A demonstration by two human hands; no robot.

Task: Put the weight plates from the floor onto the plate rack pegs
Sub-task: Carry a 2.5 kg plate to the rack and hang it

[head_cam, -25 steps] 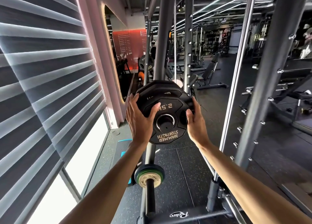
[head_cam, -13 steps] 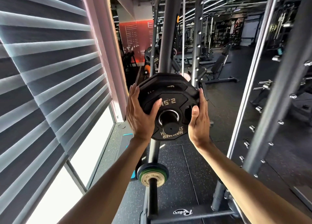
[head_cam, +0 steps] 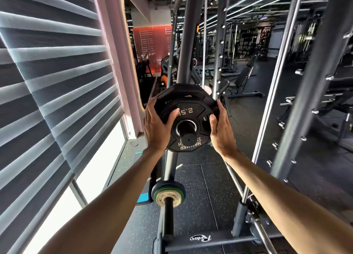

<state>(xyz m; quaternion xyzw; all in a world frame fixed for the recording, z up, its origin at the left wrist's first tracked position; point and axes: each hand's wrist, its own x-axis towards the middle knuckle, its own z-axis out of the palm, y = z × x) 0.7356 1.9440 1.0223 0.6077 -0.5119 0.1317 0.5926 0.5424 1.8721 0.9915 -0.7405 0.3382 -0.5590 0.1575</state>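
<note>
A person's left hand (head_cam: 158, 126) and right hand (head_cam: 220, 131) grip opposite edges of a black many-sided rubber weight plate (head_cam: 188, 111) marked 2.5, with their thumbs on its face. Its centre hole sits around a dark peg (head_cam: 188, 139) on the grey steel rack upright (head_cam: 188, 43).

Black 2.5 weight plate (head_cam: 188, 118) upside down, upright, centre hole around rack peg (head_cam: 188, 138)

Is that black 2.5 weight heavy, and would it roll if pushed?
Probably heavy for its size: the left hand and right hand both grip the 2.5 plate. It looks thick and stiff, unlikely to bend. Its flat-sided edge would likely roll badly, and the peg in its hole should hold it.
</note>
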